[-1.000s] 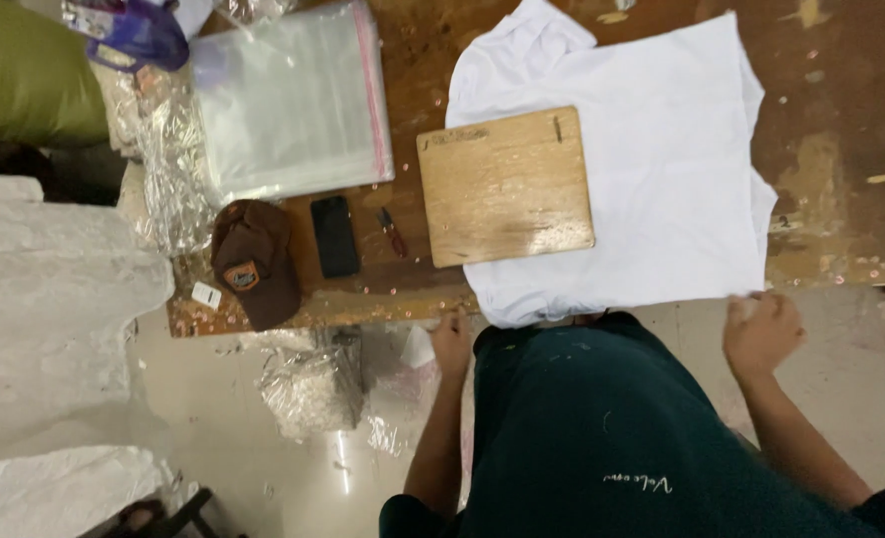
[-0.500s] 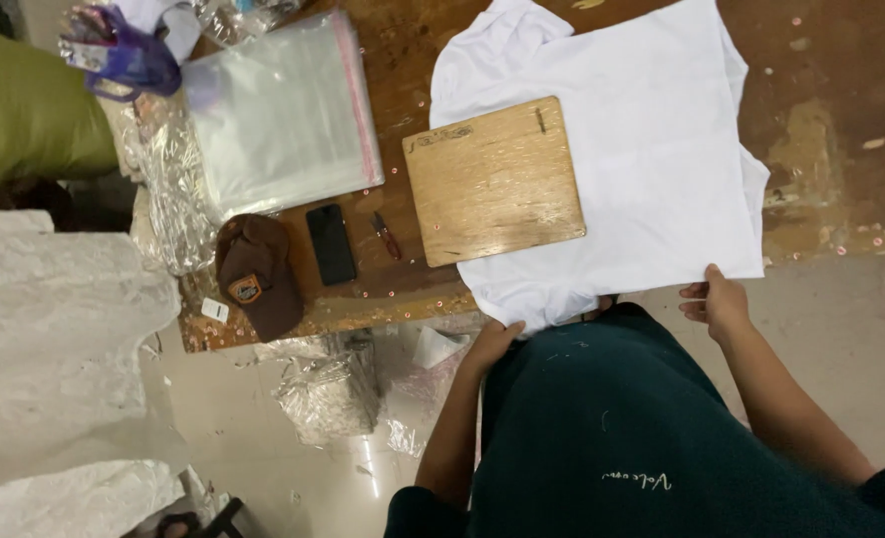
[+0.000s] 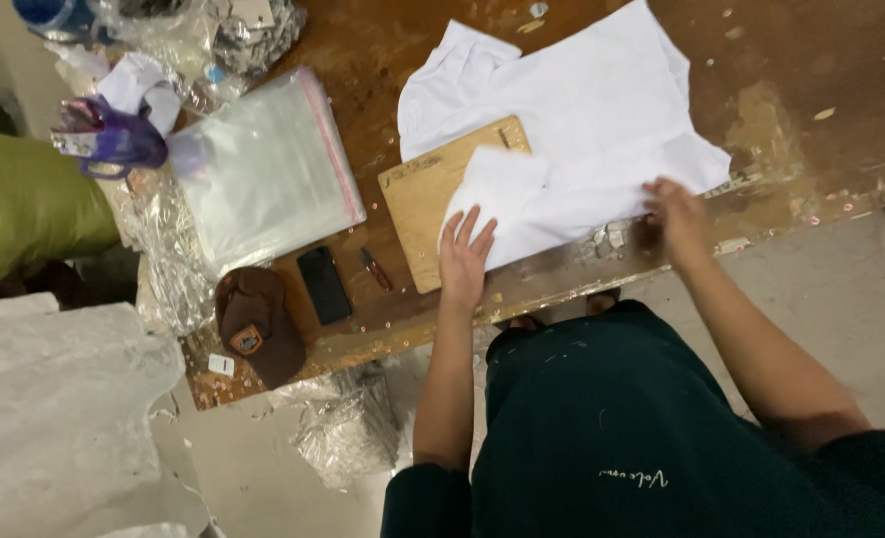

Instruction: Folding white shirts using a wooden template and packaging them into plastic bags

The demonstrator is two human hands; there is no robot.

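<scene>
The person wears a dark green short-sleeved shirt with small pale script on it; the left hand point(image 3: 464, 261) and right hand point(image 3: 678, 214) are bare.

Under the left hand point(image 3: 464, 261) lie one white shirt point(image 3: 582, 149) and one wooden board point(image 3: 425, 199), while to that hand's left sit one red pocketknife point(image 3: 374, 269), one black phone point(image 3: 324, 285), one brown cap point(image 3: 258, 324) and one stack of clear bags point(image 3: 268, 169).

shirt: your white shirt point(image 3: 602, 130) lies flat, its near hem folded up over the board
board: your tan wooden board point(image 3: 428, 214) lies flat, partly under the shirt's left side
</scene>
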